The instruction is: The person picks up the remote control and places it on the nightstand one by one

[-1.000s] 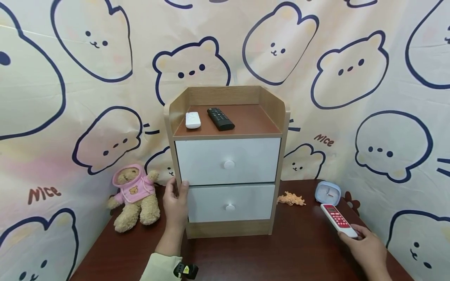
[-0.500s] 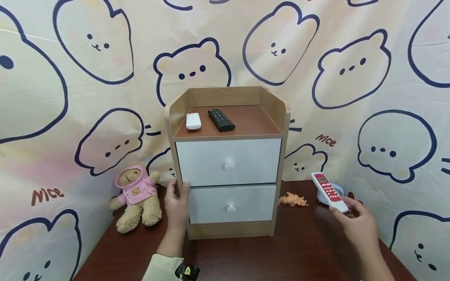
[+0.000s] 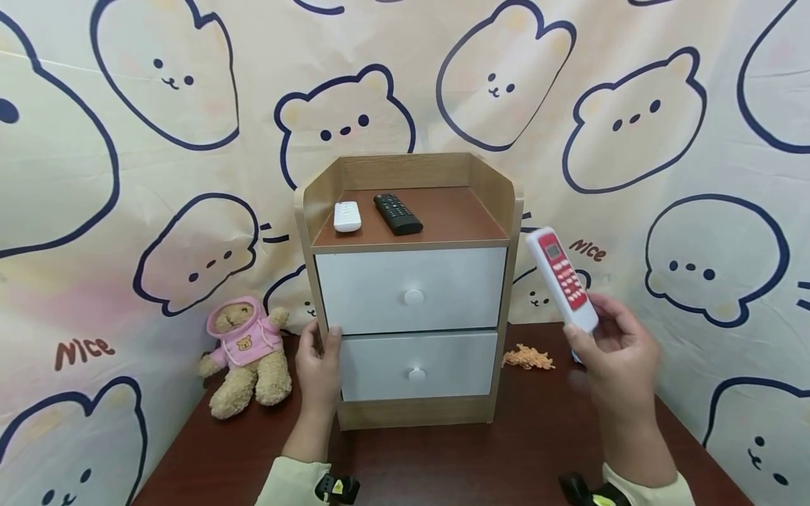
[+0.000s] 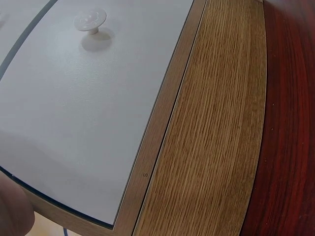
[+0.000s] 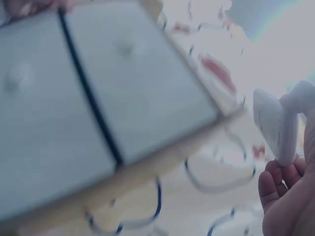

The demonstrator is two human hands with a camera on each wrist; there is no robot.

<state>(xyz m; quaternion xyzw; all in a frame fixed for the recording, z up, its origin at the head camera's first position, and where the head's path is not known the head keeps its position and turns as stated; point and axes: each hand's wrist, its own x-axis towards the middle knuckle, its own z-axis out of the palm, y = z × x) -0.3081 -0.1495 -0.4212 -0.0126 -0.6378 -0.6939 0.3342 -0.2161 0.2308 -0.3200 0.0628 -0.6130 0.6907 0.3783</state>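
Observation:
My right hand (image 3: 623,351) holds a white remote control (image 3: 562,277) with a red keypad and small screen, raised and tilted right of the cabinet. In the right wrist view the remote control (image 5: 275,125) sits between thumb and fingers. A small wood-grain cabinet (image 3: 414,411) with two closed white drawers stands in the middle. My left hand (image 3: 319,369) grips its left front edge, thumb on the front, fingers along the side. On the cabinet's top lie a black remote control (image 3: 397,214) and a small white remote control (image 3: 347,216).
A teddy bear (image 3: 247,351) in a pink hoodie sits left of the cabinet. A crumpled orange heap (image 3: 528,357) lies to its right on the dark wood table (image 3: 436,464). A bear-print curtain (image 3: 481,84) hangs behind. The blue clock is mostly hidden behind my right hand.
My right hand has lifted the white-and-red remote control up and leftward from beside the blue clock, bringing it more upright. My left hand and the cabinet have stayed put.

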